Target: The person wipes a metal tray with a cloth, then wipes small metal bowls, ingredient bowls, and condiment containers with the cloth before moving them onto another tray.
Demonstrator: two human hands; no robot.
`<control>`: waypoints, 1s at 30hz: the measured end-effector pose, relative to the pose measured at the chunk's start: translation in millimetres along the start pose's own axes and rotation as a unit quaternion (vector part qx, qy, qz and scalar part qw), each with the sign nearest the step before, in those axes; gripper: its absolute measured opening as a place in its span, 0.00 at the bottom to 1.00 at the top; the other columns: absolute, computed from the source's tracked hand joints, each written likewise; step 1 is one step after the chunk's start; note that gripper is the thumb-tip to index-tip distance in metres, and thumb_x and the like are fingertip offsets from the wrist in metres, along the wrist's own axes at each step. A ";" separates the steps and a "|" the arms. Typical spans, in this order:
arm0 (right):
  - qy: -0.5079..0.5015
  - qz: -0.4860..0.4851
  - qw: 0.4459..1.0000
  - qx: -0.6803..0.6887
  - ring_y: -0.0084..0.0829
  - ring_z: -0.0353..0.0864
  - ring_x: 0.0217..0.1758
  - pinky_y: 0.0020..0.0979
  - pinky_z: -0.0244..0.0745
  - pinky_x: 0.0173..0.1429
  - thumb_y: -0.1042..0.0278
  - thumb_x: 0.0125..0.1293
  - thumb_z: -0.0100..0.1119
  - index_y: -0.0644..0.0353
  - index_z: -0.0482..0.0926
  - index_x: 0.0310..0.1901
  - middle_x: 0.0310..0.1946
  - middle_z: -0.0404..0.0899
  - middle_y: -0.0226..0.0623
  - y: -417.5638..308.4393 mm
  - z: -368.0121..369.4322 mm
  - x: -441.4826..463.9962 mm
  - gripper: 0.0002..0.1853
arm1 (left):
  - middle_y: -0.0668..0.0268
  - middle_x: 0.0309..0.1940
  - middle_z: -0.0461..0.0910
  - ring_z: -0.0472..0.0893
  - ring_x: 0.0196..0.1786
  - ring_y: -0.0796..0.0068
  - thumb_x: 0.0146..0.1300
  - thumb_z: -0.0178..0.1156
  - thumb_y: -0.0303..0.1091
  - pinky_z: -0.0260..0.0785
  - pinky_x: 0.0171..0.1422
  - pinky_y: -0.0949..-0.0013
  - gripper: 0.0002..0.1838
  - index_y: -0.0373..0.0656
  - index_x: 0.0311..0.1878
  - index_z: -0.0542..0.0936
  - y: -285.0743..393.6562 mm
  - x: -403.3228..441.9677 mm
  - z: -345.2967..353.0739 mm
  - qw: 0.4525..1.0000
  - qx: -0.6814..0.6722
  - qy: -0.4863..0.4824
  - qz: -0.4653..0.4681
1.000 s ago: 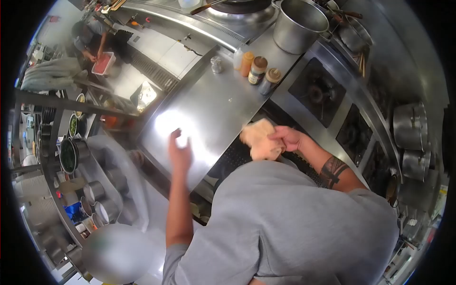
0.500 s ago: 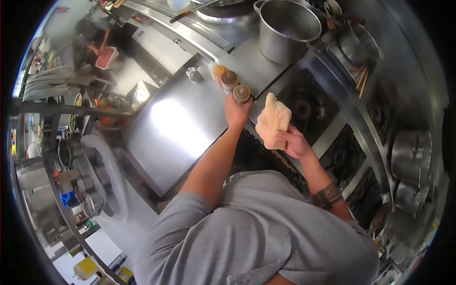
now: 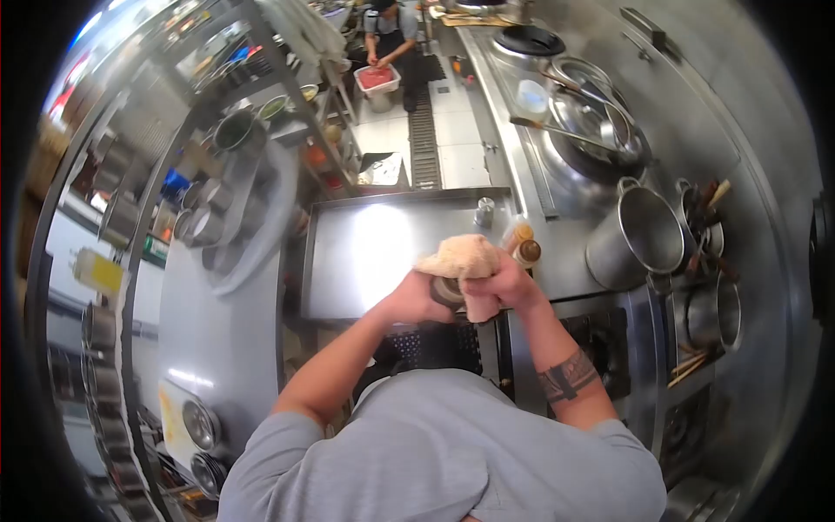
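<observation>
My left hand [image 3: 416,300] is wrapped round a bottle [image 3: 448,292], whose round brownish end shows between my two hands. In my right hand [image 3: 511,284] is a pale, peach-coloured cloth [image 3: 464,256]. It bunches over and against the bottle, and a fold hangs down beside it. The cloth hides much of the bottle. Both hands are close together in front of my chest, above the near edge of a flat steel griddle [image 3: 344,283]. Two capped bottles [image 3: 525,252] stand just beyond my right hand, and a small metal shaker [image 3: 484,212] is at the griddle's far right corner.
A tall steel pot [image 3: 639,248] and a covered wok [image 3: 591,148] stand on the range to the right. Stove burners lie at near right. Steel shelving [image 3: 187,113] and a counter [image 3: 204,326] are on the left. Farther off, a person [image 3: 391,39] handles a white tub [image 3: 377,80] of red contents.
My view has turned toward the aisle. The bottle in my left hand has left the other two and come to my chest. My right hand has brought the cloth onto it.
</observation>
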State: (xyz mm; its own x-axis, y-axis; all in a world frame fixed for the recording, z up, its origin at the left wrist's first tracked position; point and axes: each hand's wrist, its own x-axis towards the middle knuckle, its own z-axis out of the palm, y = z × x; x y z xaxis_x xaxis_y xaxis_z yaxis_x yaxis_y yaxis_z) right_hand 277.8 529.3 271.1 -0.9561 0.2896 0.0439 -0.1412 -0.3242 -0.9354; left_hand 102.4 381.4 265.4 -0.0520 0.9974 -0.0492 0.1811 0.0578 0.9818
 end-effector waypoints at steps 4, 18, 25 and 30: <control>-0.210 0.006 0.977 -0.036 0.24 0.79 0.58 0.29 0.73 0.64 0.77 0.56 0.76 0.65 0.77 0.64 0.55 0.81 0.31 -13.4 48.4 70.7 0.32 | 0.62 0.54 0.82 0.81 0.59 0.68 0.33 0.74 0.23 0.72 0.68 0.64 0.46 0.35 0.66 0.75 18.9 -57.9 -43.1 0.996 -0.052 0.046 -0.047; -0.152 -0.124 0.975 -0.100 0.24 0.84 0.48 0.30 0.79 0.55 0.75 0.57 0.75 0.64 0.84 0.49 0.44 0.86 0.35 4.3 216.2 160.5 0.18 | 0.65 0.47 0.84 0.83 0.50 0.72 0.27 0.74 0.23 0.77 0.57 0.68 0.39 0.37 0.54 0.81 12.4 -175.3 -137.9 0.974 -0.196 0.113 0.010; -0.108 -0.017 0.992 -0.067 0.23 0.84 0.49 0.31 0.79 0.57 0.73 0.59 0.75 0.65 0.83 0.53 0.47 0.86 0.33 23.6 303.0 199.4 0.20 | 0.60 0.43 0.85 0.86 0.47 0.65 0.26 0.72 0.20 0.79 0.54 0.65 0.38 0.34 0.52 0.81 -6.3 -227.4 -209.0 0.957 -0.252 0.126 0.064; -0.182 0.053 0.973 -0.129 0.32 0.83 0.57 0.34 0.75 0.65 0.69 0.51 0.77 0.68 0.84 0.54 0.52 0.86 0.46 25.5 342.1 222.6 0.27 | 0.56 0.47 0.85 0.86 0.50 0.60 0.25 0.73 0.17 0.80 0.57 0.59 0.42 0.34 0.56 0.81 -36.1 -252.2 -260.8 0.938 -0.337 -0.077 0.025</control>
State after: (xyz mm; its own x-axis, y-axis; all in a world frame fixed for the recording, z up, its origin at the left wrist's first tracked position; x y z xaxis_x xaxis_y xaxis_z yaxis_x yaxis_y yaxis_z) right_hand -26.5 277.4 377.0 -0.9960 -0.0870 0.0191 -0.0119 -0.0835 -0.9964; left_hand -147.1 116.8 290.2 0.0929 0.9954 0.0245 -0.4854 0.0238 0.8740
